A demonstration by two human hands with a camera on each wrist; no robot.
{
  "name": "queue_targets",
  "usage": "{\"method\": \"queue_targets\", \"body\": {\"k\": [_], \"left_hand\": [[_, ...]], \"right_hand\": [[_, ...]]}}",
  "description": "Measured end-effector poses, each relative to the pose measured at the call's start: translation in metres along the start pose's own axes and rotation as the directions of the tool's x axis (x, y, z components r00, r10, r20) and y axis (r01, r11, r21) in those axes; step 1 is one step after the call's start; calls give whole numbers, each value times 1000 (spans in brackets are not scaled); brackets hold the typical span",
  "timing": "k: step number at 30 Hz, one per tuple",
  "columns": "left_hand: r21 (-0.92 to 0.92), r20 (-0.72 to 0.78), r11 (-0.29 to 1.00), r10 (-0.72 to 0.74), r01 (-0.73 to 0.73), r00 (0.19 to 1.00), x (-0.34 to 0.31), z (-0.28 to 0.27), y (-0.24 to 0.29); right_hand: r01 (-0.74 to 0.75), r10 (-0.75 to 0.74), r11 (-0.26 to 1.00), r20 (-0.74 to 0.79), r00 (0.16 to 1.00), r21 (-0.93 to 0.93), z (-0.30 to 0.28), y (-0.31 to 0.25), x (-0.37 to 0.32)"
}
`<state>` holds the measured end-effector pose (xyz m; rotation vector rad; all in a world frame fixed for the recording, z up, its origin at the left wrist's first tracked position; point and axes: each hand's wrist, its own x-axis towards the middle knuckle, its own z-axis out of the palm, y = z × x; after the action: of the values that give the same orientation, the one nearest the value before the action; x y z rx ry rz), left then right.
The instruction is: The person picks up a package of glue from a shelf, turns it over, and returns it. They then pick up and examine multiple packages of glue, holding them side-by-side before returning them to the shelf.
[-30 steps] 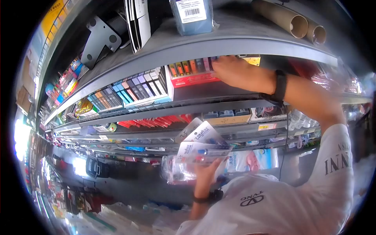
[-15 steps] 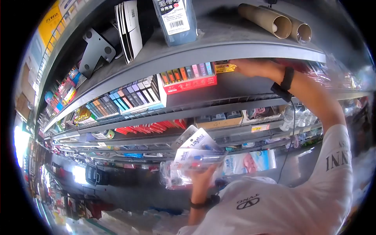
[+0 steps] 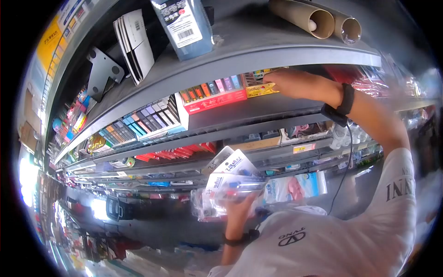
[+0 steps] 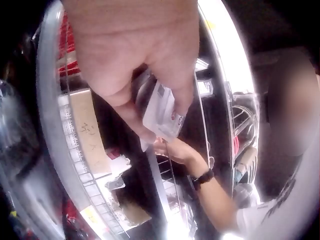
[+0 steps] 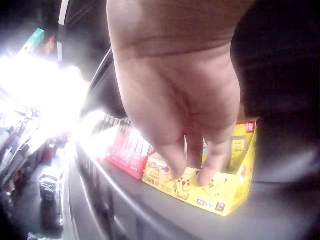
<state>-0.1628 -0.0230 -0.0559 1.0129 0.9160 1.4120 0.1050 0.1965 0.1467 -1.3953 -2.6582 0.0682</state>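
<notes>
In the head view my left hand [image 3: 239, 208] grips a fan of carded blister packs [image 3: 233, 181] by their lower ends, low in front of the shelves. In the left wrist view thumb and fingers close round the clear packaging [image 4: 162, 112]. On the upper shelf my right hand [image 3: 287, 82] is at a yellow display box [image 3: 260, 90] with small packs in it. Seen from the right wrist, two fingertips [image 5: 208, 175] lie over the front panel of this yellow box, apart from each other. Another finger is partly hidden behind the panel.
Left of the yellow box stand a red display box [image 3: 217, 100] and a white-blue box of small cartons [image 3: 157, 115]. Above, a shelf lip [image 3: 277, 54] runs close over my right hand. Cardboard tubes [image 3: 302, 17] and a bagged blue bottle [image 3: 184, 30] lie above. A cable hangs from my right wrist.
My right hand has moved right, from the red box's end to the yellow box, uncovering part of the yellow front. The left hand still holds the packs. The head view has shifted slightly.
</notes>
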Motion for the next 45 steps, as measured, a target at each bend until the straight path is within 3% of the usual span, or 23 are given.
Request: {"method": "queue_targets", "body": {"k": [3, 5, 8, 9, 11, 13, 15, 21, 22, 26, 29, 34, 35, 37, 41, 45], "left_hand": [[-64, -5, 998, -28, 28, 1000, 4, 19, 14], [-41, -2, 997, -70, 70, 998, 9, 23, 17], [200, -1, 980, -12, 12, 1000, 17, 27, 14], [169, -1, 985, -17, 17, 1000, 19, 32, 16], [111, 0, 993, -28, 28, 1000, 23, 45, 20], [175, 18, 984, -29, 26, 999, 27, 53, 18], [175, 56, 984, -53, 42, 997, 34, 70, 18], [140, 226, 981, -166, 137, 960, 50, 155, 36], [159, 283, 980, -158, 116, 946, 56, 164, 33], [60, 368, 998, -46, 26, 929, 66, 211, 37], [107, 435, 992, -108, 68, 894, 75, 231, 37], [258, 501, 964, -80, -60, 862, 91, 256, 33], [171, 472, 984, -47, -39, 880, 88, 262, 34], [10, 474, 987, -147, 162, 868, 92, 273, 39], [60, 471, 955, -284, 291, 835, 105, 283, 49], [63, 496, 877, -442, 477, 747, 126, 282, 66]], "right_hand": [[-9, 10, 999, -37, 999, 30, 1, -2, -10], [80, -68, 996, -204, 977, 48, 4, -5, -25], [129, -109, 991, -329, 938, 39, 1, -27, -61], [132, -112, 991, -350, 930, 33, -3, -38, -76], [172, -97, 966, -345, 933, 192, -3, -54, -110], [181, -61, 901, -297, 953, 395, 6, -66, -145], [228, -72, 891, -374, 925, 393, 25, -70, -167], [30, 151, 776, -233, 961, 630, 35, -47, -209], [47, 186, 793, -314, 931, 608, 40, -40, -212], [18, 308, 756, -381, 872, 654, 38, -8, -228], [14, 412, 650, -368, 833, 760, 37, 15, -237], [40, 499, 513, -336, 799, 858, 26, 35, -246], [7, 522, 492, -301, 798, 871, 23, 39, -248], [-60, 569, 444, -230, 789, 894, 21, 49, -252], [96, 582, 347, -295, 758, 933, 36, 68, -248], [188, 607, 94, -206, 767, 978, 23, 73, -241]]}}
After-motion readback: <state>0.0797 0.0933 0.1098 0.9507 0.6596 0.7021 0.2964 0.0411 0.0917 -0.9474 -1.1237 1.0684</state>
